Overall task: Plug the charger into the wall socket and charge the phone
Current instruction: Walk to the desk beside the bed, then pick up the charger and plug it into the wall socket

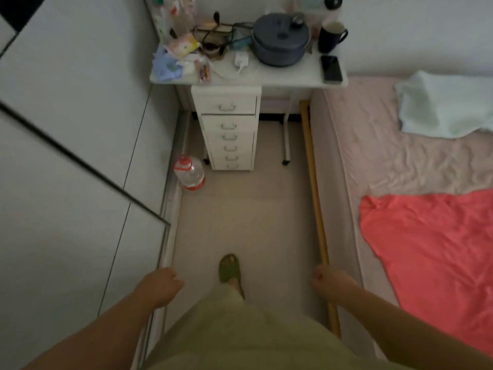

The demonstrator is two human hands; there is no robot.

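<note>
Head view: approach step, nothing picked up.
Left hand (162, 285): loosely curled, holding nothing.
Right hand (333, 285): loosely curled, holding nothing.
Charger (241, 59): on the table (290, 76), left of the pot (280, 40).
Phone (331, 68): right of pot, at table edge.
Advice: walk close, take charger first; no socket visible.
Pot: lidded, contents hidden.
Mug (330, 36): right of pot; contents unclear.

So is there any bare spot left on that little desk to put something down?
Some. The desk's front strip is bare between the white charger and the phone, in front of the grey pot. The left end is crowded with packets and papers; the back holds the pot and a dark mug.
</note>
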